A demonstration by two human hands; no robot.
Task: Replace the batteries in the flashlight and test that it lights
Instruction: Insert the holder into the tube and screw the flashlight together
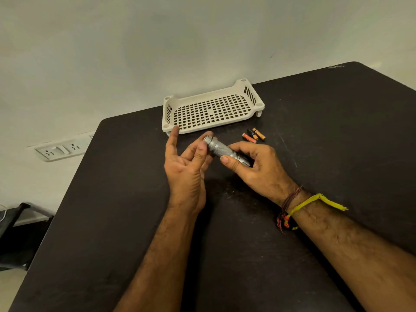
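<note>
The right hand [252, 167] has a closed grip on the silver flashlight [221, 149], thumb on the near side of the knurled barrel and fingers wrapped over the far end, holding it clear of the counter [315, 221] and tilted up toward the left. The left hand [188, 170] meets the barrel's upper-left end: its thumb and bent fingers pinch lightly at the ribbed cap [209, 140] there, while the index finger points away toward the tray, so this grip is only part closed.

Three small batteries [254, 135] lie side by side on the counter just beyond the right hand. Whether they are the fresh set or the spent one cannot be told, nor whether the barrel is loaded. By the pose, the person appears to be twisting the cap on or off. No light shows at the flashlight, so the test seems to be ahead.

A white perforated tray [211, 109] sits empty beyond the hands, near the counter's far edge. A wall socket strip [64, 149] lies off to the left. Nothing stands between the hands and the batteries.
</note>
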